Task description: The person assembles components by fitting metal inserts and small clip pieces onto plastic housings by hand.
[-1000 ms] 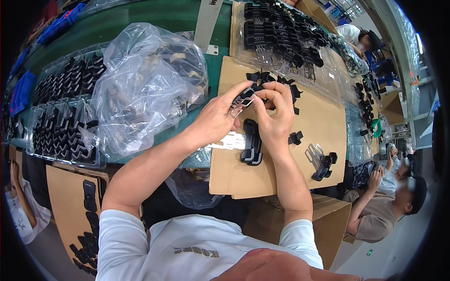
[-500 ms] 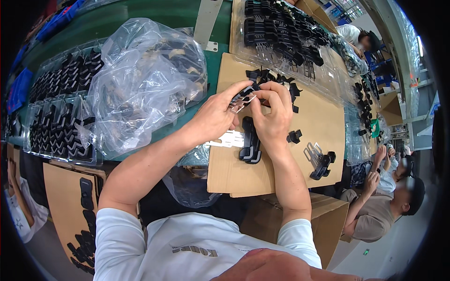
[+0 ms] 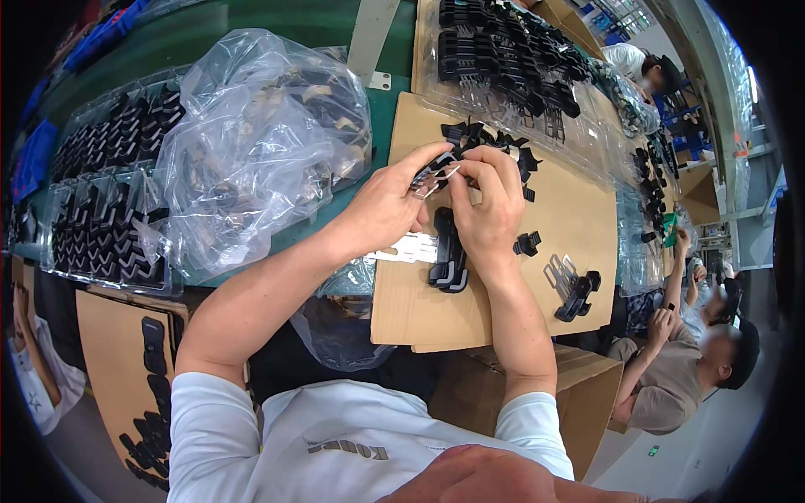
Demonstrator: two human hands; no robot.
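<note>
A brown cardboard box [image 3: 579, 381] stands low on the right, close to the person's body. Just beyond, a cardboard sheet [image 3: 419, 323] lies on the green counter [image 3: 384, 109]. On the sheet rest a long black clip [image 3: 451, 251], a slotted metal plate [image 3: 412, 248] reaching left from beside it, a small black piece [image 3: 527, 244] and, farther right, a black bracket [image 3: 577, 298] with metal prongs.

Above the sheet, the left hand [image 3: 384, 201] is curled closed around a small black fitting [image 3: 433, 173] with thin metal loops. The right hand [image 3: 489, 205] pinches the same fitting, thumb and fingertips nearly together at its right end. Loose black parts [image 3: 527, 159] lie just past the fingers.

Left of the hands, a crumpled clear plastic bag [image 3: 251, 151] sits beside clear trays [image 3: 109, 285] of black parts. Farther off stands another filled clear tray [image 3: 579, 151]; co-workers [image 3: 679, 377] are at the far right.
</note>
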